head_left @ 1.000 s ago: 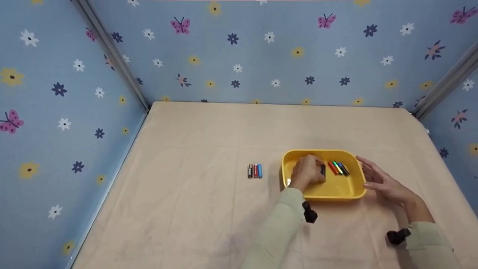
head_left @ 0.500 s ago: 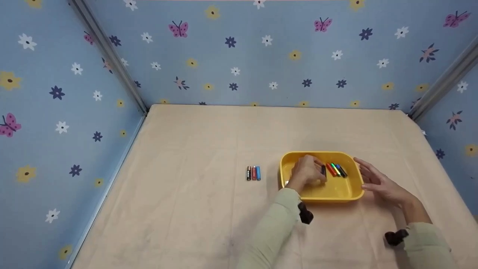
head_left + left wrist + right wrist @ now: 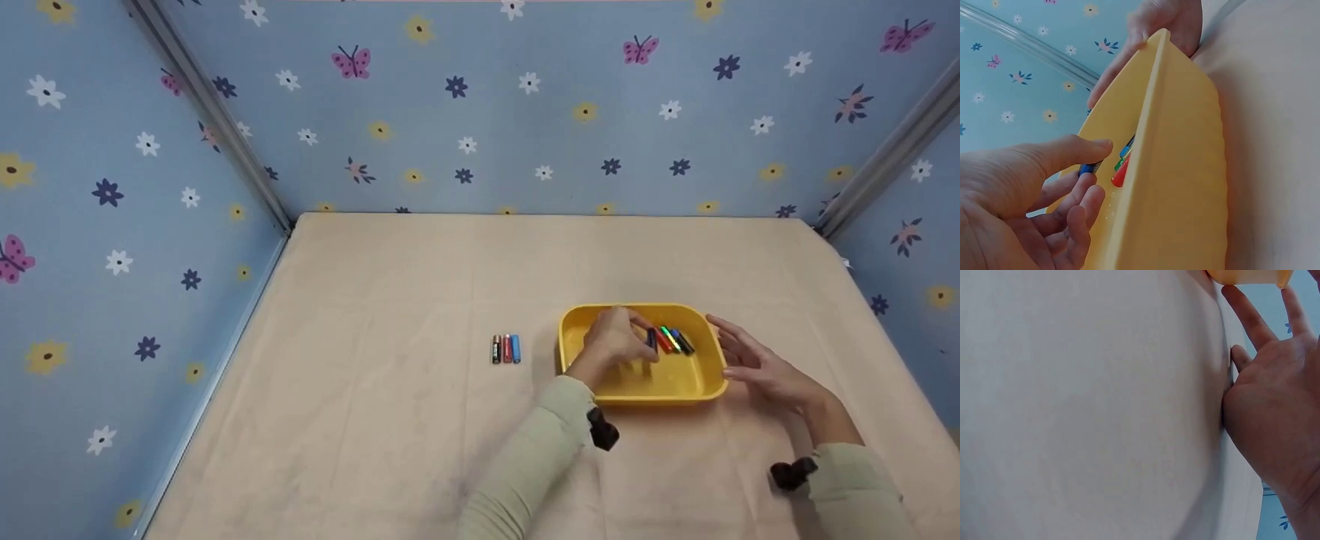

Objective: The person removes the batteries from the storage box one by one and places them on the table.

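Observation:
Inside the yellow tray (image 3: 679, 379), my left hand (image 3: 613, 341) pinches a dark blue battery (image 3: 1090, 167) between thumb and fingers. Just right of it, a red battery (image 3: 664, 340), a green battery (image 3: 670, 340) and a blue-and-black battery (image 3: 682, 342) lie side by side on the tray floor. My right hand (image 3: 769, 375) has its fingers extended, and the fingertips touch the tray's right end. The left hand hides part of the tray's left half.
On the cloth-covered table (image 3: 390, 360), left of the tray, a black-and-copper battery (image 3: 496, 349), a red battery (image 3: 507, 349) and a light blue battery (image 3: 516, 349) lie in a row. Patterned blue panels (image 3: 525, 112) stand behind the table and at its sides.
The left hand has shifted the dark blue battery slightly right, closer to the red one in the tray. My right hand stays at the tray's end. The head view has shifted a little.

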Demonstrator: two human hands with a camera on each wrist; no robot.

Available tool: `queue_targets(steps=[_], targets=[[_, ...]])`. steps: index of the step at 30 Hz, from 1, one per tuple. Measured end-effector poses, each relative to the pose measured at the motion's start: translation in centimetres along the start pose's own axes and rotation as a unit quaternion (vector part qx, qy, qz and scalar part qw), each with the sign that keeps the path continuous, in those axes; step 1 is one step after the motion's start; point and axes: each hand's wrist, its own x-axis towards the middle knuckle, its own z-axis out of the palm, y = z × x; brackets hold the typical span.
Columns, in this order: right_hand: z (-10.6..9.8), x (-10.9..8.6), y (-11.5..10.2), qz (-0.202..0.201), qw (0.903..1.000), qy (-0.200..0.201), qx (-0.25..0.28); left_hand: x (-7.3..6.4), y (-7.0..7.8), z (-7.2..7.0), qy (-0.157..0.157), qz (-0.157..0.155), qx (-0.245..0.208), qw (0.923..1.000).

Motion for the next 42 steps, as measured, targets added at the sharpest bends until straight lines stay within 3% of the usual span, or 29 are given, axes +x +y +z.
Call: queue_targets(steps=[5,10,21,34,42], targets=[[0.0,0.0,0.0,-0.014,0.9996,-0.008,0.023,-0.4,-0.8,-0.2,-0.024,0.027,-0.027,0.999],[0.0,0.0,-0.2,-0.003,0.9997,-0.008,0.023,-0.7,-1.3,-0.7,-0.03,0.053,-0.048,0.997],[-0.1,0.0,-0.3,0.012,0.9995,0.005,0.03,-1.1,-1.7,-2.4,-0.04,0.092,-0.052,0.9935],[0.0,0.0,-0.3,0.02,0.9996,0.012,0.014,-2.8,-2.5,-5.0,-0.018,0.14,-0.037,0.9893],[0.3,0.0,-0.1,0.008,0.9995,0.011,0.029,-3.9,-2.7,-6.4,-0.013,0.149,-0.044,0.9878]])
